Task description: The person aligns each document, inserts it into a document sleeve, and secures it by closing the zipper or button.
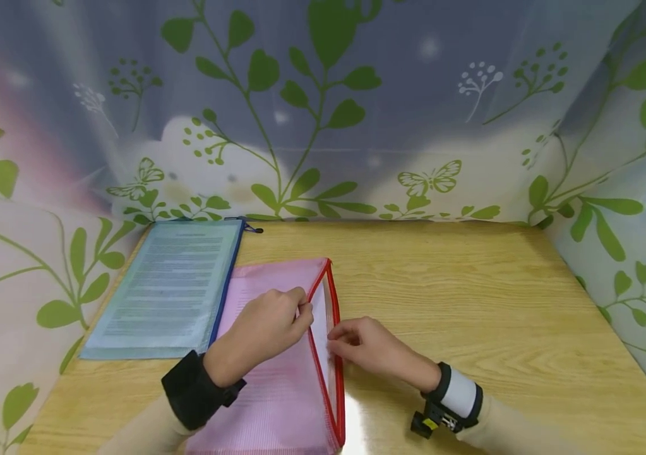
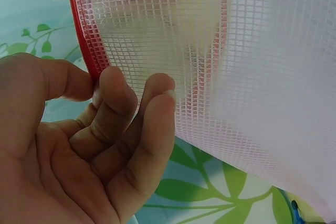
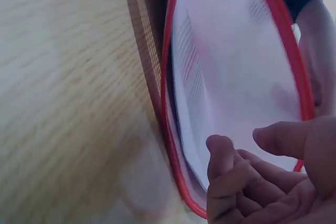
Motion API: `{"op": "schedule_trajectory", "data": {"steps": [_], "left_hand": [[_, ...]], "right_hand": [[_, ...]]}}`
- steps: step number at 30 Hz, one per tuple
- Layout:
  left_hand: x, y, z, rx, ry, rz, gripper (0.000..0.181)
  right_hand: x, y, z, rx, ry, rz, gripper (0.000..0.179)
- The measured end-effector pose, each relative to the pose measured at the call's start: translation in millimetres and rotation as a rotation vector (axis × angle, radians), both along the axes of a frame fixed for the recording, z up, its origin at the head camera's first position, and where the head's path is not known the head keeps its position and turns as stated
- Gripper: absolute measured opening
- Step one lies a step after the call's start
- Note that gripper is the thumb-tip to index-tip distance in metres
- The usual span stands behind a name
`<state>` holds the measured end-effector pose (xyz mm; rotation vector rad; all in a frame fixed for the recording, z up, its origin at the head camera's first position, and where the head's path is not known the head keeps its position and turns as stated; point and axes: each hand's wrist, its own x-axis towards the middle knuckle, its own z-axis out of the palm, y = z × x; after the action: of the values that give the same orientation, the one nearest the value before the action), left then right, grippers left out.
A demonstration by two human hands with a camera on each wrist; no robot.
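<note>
A pink mesh zip pouch (image 1: 277, 398) with red zip edging lies on the table, its right side gaping. Between thumb and forefinger, my left hand (image 1: 266, 325) pinches the upper red edge and lifts it; the left wrist view shows that grip on the red edging (image 2: 84, 43). At the mouth of the pouch is my right hand (image 1: 370, 351), fingers loosely bent. In the right wrist view its thumb (image 3: 281, 139) stands apart from the forefinger, with nothing between them. White paper sheets (image 3: 184, 124) lie inside the pouch.
Left of the pink pouch lies a blue-green zip pouch (image 1: 169, 284) holding a printed sheet, its dark zip pull (image 1: 254, 229) at the top right corner. The wooden table (image 1: 470, 297) is bordered by leaf-patterned cloth (image 1: 413, 126) at the back and sides.
</note>
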<state>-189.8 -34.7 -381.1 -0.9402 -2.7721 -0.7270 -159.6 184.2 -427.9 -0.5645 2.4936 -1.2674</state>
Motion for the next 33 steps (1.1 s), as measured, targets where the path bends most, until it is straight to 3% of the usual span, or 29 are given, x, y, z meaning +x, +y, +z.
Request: {"op": "schedule_trajectory", "data": {"steps": [16,21,28,33], "left_hand": [[1.8,0.0,-1.7,0.003,-0.002,0.014,0.021],[2.3,-1.3,-1.7,0.000,-0.004,0.022,0.020],[2.7,-1.8,-3.1,-0.003,-0.003,0.020,0.020],[2.8,-2.8,-3.4,-0.003,-0.017,0.015,0.019]], "right_hand": [[27.7,31.3,61.0,0.217,0.226,0.121,0.020],[30.8,27.6,75.7,0.270,0.305,0.178,0.025],[32.0,20.7,98.1,0.297,0.450,0.197,0.030],[23.6,16.1,111.2,0.294,0.545,0.193,0.031]]}}
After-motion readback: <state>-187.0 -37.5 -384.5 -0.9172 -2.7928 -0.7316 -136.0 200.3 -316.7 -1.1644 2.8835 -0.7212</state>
